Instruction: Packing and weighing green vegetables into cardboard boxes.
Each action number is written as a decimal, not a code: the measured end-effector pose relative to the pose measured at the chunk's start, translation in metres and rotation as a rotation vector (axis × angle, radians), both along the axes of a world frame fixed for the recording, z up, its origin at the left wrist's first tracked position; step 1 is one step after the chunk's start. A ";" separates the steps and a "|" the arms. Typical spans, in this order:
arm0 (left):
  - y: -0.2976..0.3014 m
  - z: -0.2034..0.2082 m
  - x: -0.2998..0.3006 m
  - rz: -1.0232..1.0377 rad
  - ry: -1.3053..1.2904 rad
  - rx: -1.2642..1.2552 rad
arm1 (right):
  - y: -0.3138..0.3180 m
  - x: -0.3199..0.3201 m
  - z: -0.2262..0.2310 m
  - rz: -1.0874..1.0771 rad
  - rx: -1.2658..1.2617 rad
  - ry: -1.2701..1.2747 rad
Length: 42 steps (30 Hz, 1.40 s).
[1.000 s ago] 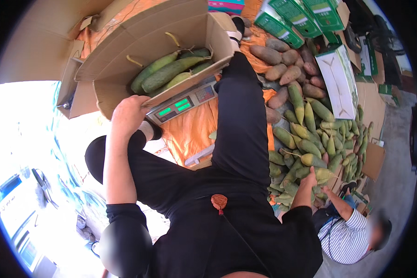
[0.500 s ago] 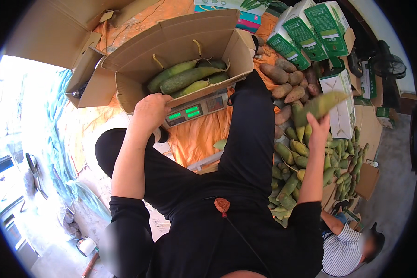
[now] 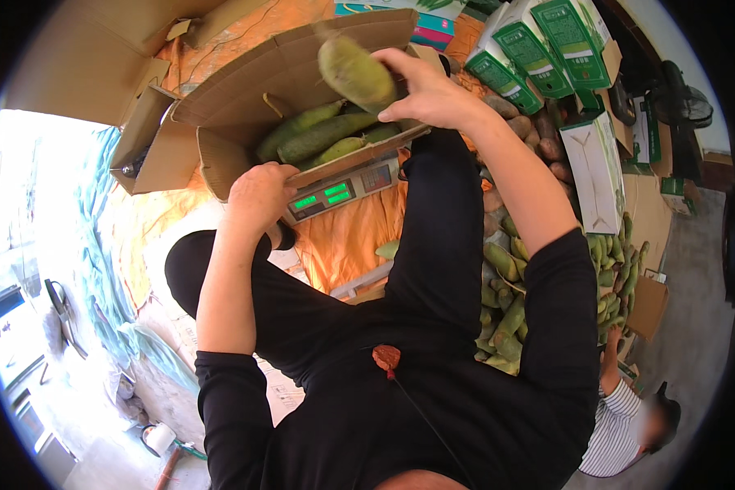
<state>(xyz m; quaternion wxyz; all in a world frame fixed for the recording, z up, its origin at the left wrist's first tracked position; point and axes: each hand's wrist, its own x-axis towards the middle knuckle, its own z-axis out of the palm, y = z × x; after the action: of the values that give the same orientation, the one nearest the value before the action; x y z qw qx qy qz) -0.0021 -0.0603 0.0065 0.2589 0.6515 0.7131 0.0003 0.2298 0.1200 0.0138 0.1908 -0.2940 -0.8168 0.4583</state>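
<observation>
A long green radish (image 3: pixel 349 69) is in my right hand (image 3: pixel 433 91), thumb and fingers closed round one end. It is held tilted above an open cardboard box (image 3: pixel 245 90), slightly blurred by motion. Several green radishes (image 3: pixel 322 139) lie side by side in the box, which has rope handles. My left hand (image 3: pixel 261 194) is closed on the box's near edge at the left, its fingertips hooked over the rim. Under the box sits a digital scale (image 3: pixel 367 181) with a lit green display.
At my right lie a heap of green radishes (image 3: pixel 616 269) and reddish-brown tubers (image 3: pixel 547 147). Green-and-white cartons (image 3: pixel 527 57) stand behind them. An orange sheet (image 3: pixel 343 253) covers the floor between my legs. A co-worker in a striped shirt (image 3: pixel 616 429) is at the lower right.
My right hand has carried the green radish left and away from me, from over the heap to above the box. My left hand has stayed on the box edge.
</observation>
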 end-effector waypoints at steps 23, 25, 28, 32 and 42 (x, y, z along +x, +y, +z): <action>0.012 0.007 0.013 0.063 -0.123 -0.046 | -0.231 0.331 -0.218 -1.037 -0.450 -0.452; 0.010 0.007 0.009 0.097 -0.089 -0.091 | -0.269 0.321 -0.218 -1.062 -0.497 -0.529; 0.012 0.002 0.009 0.086 -0.079 -0.077 | -0.302 0.325 -0.212 -1.062 -0.436 -0.775; 0.013 0.004 0.009 0.107 -0.088 -0.092 | -0.302 0.335 -0.188 -0.869 -0.056 -1.208; 0.013 0.002 0.007 0.116 -0.115 -0.066 | -0.265 0.401 -0.199 -1.258 -0.479 -1.067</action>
<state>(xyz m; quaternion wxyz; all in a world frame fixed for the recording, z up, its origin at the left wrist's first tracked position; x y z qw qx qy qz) 0.0046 -0.0478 0.0090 0.3200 0.5991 0.7333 0.0293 0.6304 -0.1449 -0.1848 -0.0675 -0.9006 -0.3637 0.2281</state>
